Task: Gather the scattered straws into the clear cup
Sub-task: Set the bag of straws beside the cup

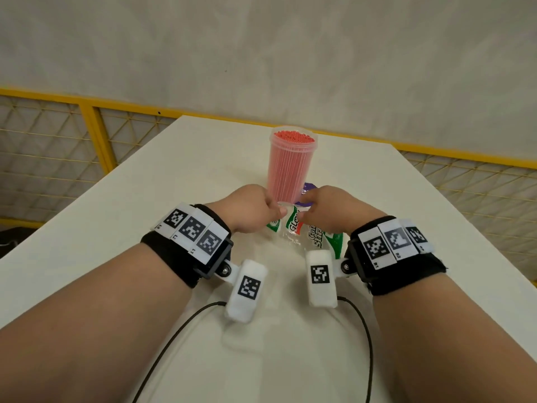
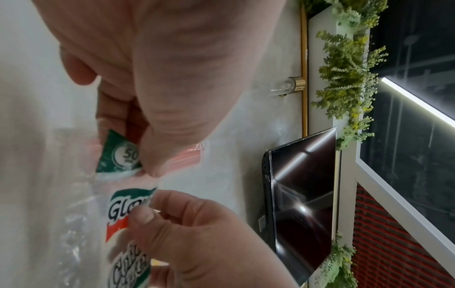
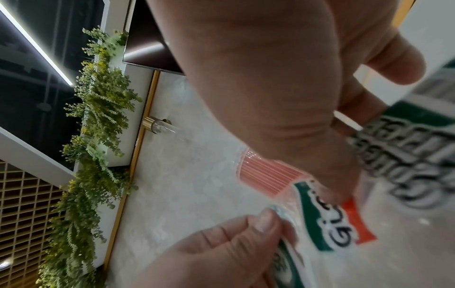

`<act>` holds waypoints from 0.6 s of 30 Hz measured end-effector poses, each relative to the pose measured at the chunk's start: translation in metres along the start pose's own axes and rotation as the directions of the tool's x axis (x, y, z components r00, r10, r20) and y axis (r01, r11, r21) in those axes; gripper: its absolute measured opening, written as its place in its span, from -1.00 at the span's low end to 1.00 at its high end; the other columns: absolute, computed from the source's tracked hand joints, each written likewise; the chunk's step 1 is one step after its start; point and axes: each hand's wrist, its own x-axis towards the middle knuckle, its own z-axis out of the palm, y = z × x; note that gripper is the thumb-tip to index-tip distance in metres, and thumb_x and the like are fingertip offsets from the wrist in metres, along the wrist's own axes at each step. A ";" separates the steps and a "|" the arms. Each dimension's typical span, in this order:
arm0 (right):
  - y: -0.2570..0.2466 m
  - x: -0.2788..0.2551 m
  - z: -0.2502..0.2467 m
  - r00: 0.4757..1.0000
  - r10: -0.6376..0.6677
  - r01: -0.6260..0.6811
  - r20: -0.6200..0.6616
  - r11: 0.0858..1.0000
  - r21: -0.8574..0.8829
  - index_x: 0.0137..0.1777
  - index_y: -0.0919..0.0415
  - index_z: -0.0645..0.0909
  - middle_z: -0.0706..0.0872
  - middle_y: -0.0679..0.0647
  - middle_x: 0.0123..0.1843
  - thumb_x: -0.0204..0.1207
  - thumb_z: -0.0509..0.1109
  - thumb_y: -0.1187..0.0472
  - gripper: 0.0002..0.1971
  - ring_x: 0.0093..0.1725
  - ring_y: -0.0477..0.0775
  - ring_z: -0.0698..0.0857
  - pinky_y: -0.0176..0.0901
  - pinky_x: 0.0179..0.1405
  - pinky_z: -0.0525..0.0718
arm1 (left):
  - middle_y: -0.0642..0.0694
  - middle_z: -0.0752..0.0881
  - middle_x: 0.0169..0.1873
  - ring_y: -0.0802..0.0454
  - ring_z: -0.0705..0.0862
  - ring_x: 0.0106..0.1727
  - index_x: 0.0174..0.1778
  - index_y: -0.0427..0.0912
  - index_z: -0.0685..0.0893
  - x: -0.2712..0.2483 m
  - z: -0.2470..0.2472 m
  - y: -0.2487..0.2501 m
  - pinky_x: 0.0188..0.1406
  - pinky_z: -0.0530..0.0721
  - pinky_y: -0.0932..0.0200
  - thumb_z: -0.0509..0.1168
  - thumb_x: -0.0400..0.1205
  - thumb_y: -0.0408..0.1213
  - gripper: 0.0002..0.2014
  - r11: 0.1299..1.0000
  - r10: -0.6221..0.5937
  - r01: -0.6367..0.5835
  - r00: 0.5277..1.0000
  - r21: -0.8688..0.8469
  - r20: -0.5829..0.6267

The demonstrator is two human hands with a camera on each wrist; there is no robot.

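Left hand (image 1: 250,209): thumb and fingers pinch the top edge of the plastic bag (image 1: 293,225), at its 9 o'clock side.
Right hand (image 1: 331,209): pinches the same edge at the 3 o'clock side.
Plastic bag: clear, printed in green, red and black; held between both hands, just above the table (image 1: 145,199).
Clear cup (image 1: 292,164): upright at 12 o'clock of the hands, just behind them.
Straws (image 1: 294,138): pink-red, packed upright in the cup.
Purple item (image 1: 308,189): partly hidden beside the cup's base.
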 end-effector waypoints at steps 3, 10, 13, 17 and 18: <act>0.002 -0.006 0.008 0.997 -0.006 0.012 -0.075 0.996 0.087 0.44 0.16 0.53 0.71 0.03 0.20 0.61 0.35 0.01 -0.56 0.16 0.08 0.65 -0.27 -0.03 0.45 | 0.07 0.61 -0.37 0.18 0.52 -0.37 -0.27 -0.10 0.63 -0.004 0.002 -0.003 -0.43 0.45 0.40 0.39 0.63 -0.18 -0.83 0.983 0.092 -0.110 0.988 -0.150 -0.122; 0.008 -0.025 0.021 0.989 -0.028 0.118 -0.148 0.757 0.643 -0.13 -0.08 0.66 0.73 -0.18 -0.32 0.52 0.48 -0.01 -0.93 -0.27 -0.22 0.69 -0.31 -0.21 0.58 | 0.12 0.64 -0.36 0.45 0.58 -0.40 0.13 0.07 0.68 -0.014 0.002 0.001 -0.37 0.43 0.61 0.32 0.68 -0.14 -0.86 0.916 0.241 -0.267 0.963 -0.300 -0.122; 0.000 -0.025 0.023 0.985 0.016 0.129 -0.173 0.597 0.791 -0.06 0.14 0.73 0.81 0.12 -0.20 0.66 0.30 -0.02 -0.72 -0.25 0.02 0.73 0.03 -0.07 0.68 | -0.01 0.64 -0.40 0.41 0.57 -0.46 0.20 -0.04 0.69 -0.012 0.003 0.004 -0.40 0.42 0.59 0.28 0.71 -0.19 -0.81 0.897 0.276 -0.326 0.941 -0.298 -0.196; -0.006 -0.022 0.023 0.970 0.117 0.138 -0.215 0.464 0.875 -0.25 0.17 0.68 0.75 0.14 -0.28 0.60 0.41 0.18 -0.81 -0.30 0.09 0.68 0.05 -0.14 0.68 | 0.10 0.65 -0.33 0.36 0.56 -0.36 0.08 0.02 0.73 -0.008 0.003 0.000 -0.20 0.55 0.42 0.34 0.66 -0.37 -0.81 0.836 0.219 -0.399 0.872 -0.377 -0.438; -0.007 -0.021 0.023 0.965 0.139 0.140 -0.222 0.443 0.886 -0.29 0.16 0.66 0.75 0.14 -0.29 0.57 0.45 0.22 -0.81 -0.30 0.10 0.69 0.07 -0.14 0.70 | 0.14 0.67 -0.30 0.35 0.59 -0.30 0.05 0.01 0.73 -0.007 0.003 0.000 -0.15 0.58 0.39 0.34 0.65 -0.41 -0.79 0.811 0.191 -0.416 0.852 -0.410 -0.487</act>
